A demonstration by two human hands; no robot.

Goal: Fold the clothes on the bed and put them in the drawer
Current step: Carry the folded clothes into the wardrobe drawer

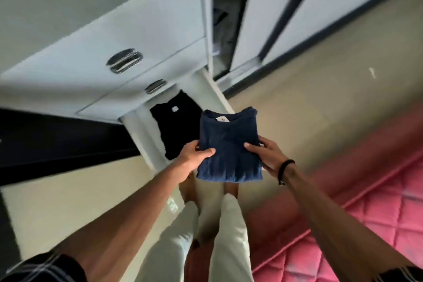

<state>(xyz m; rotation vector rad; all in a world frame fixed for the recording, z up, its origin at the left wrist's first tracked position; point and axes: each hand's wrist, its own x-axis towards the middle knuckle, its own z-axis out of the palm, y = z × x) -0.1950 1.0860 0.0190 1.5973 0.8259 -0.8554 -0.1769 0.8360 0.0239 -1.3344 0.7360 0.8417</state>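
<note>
You are on the putting-away step: the folding of this piece looks done and you are carrying it toward the open drawer (137, 135).

On the left, that drawer stands pulled out from the bottom of a pale cabinet (103, 36), and a folded black shirt (176, 121) already lies in it, toward its right side. Your left hand (194, 153) grips the left edge of the folded blue shirt (229, 146), thumb on top and fingers curled under. The shirt hangs in the air over the floor (68, 190), its far end just over the drawer's near right corner. Your right hand (263, 153) pinches the right edge the same way; a dark band sits on that wrist.

Next, I judge, you need to lower the shirt flat into the drawer, on or beside the black one, keeping both edges level so the fold holds.

The floor is pale and glossy. The bed (366, 213), with a pink quilted mattress, fills the lower right.
</note>
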